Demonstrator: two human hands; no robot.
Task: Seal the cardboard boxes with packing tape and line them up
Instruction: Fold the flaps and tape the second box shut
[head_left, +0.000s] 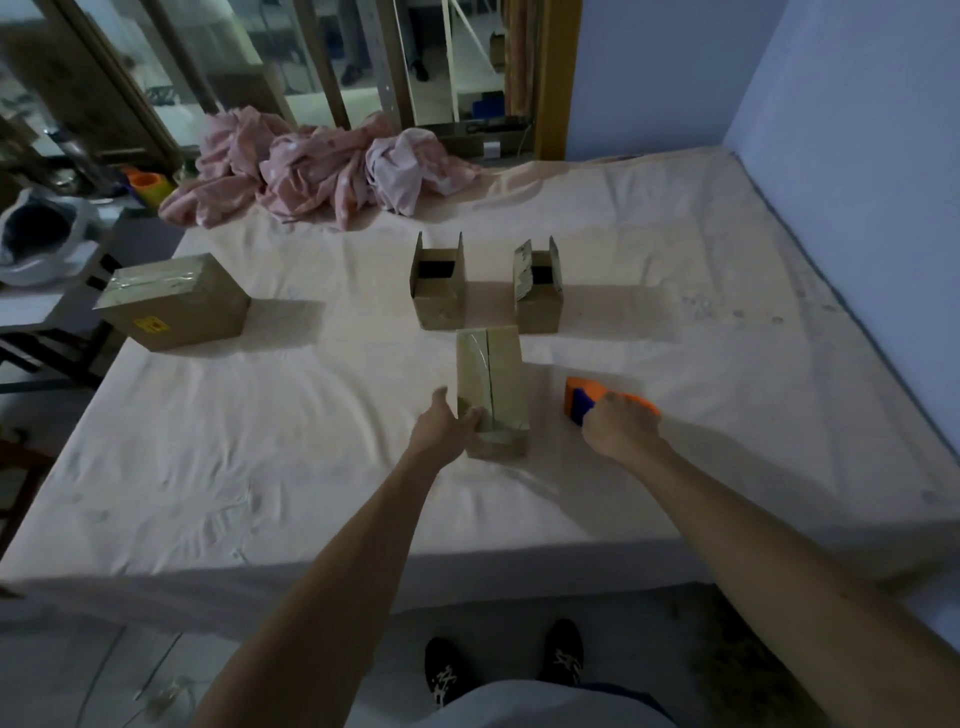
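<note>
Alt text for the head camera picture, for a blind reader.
A person's left hand holds a closed box on a bed while the right hand grips an orange tape dispenser beside it. Behind stand a left open box and a right open box; a larger taped box sits far left.

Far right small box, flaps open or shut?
Open. The far right box has two flaps standing upright and a dark opening showing between them.

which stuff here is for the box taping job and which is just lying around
Job: closed box, held by left hand; tape dispenser, gripped by right hand; left open box; right open box; taped big box.
Lying about: pink bedding; orange cup; plastic bag.
</note>
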